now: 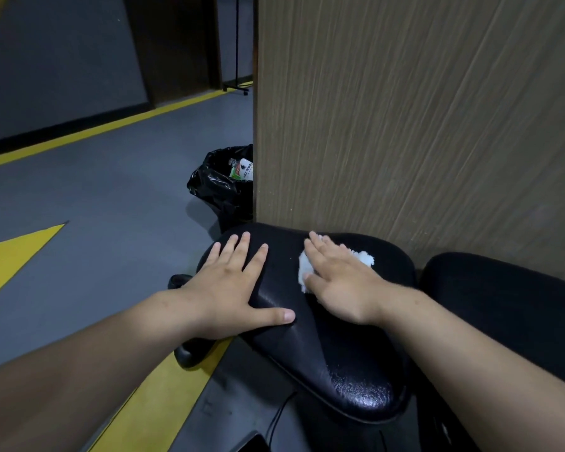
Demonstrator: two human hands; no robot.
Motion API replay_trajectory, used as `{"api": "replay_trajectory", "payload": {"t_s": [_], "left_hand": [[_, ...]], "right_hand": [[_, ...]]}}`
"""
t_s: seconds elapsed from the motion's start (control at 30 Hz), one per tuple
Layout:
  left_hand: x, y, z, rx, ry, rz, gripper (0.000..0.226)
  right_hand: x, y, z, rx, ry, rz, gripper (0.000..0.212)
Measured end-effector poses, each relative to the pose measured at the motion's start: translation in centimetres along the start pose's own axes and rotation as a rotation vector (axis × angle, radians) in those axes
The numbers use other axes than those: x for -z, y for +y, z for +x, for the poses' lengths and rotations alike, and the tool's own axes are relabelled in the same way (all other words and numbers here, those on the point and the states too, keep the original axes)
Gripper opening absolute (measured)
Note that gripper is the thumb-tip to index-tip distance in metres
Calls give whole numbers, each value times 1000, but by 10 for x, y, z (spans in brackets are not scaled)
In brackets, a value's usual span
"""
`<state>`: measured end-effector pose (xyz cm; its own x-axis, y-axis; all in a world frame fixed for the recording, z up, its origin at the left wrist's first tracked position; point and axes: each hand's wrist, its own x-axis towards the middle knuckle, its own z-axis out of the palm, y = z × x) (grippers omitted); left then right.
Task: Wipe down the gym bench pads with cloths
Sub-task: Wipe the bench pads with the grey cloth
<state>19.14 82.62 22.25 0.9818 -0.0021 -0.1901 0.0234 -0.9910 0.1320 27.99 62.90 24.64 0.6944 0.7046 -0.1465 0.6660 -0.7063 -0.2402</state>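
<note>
Our cloth [363, 258] lies at the pad's [346, 360] 12 o'clock end, under our right grip [340, 282], fingers straight, pressing flat. At its 9 o'clock our left grip [232, 282] rests spread on the pad. A bin [219, 190] stands at 11 o'clock.

Print on the packet [242, 169] is too small to read.
</note>
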Motion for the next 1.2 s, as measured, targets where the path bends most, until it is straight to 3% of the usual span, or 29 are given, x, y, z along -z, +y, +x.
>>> {"api": "replay_trajectory", "payload": {"t_s": [0.23,0.47,0.73,0.93,1.1,1.2], "left_hand": [[6,-24,-15,-107,32,-128,130],[0,-52,-27,10,30,-203,145],[-4,-72,-19,58,7,-300,160],[-6,-73,-19,86,19,-336,162],[3,-63,-21,45,110,-346,137],[-1,-66,-19,58,74,-382,144]], "right_hand": [[-37,-25,-102,115,90,-101,75],[-63,-38,-90,40,230,-234,71],[-47,-86,-5,111,191,-245,68],[-33,-112,63,47,28,-193,68],[-28,-101,46,111,2,-169,67],[-26,-75,9,169,22,-186,69]]}}
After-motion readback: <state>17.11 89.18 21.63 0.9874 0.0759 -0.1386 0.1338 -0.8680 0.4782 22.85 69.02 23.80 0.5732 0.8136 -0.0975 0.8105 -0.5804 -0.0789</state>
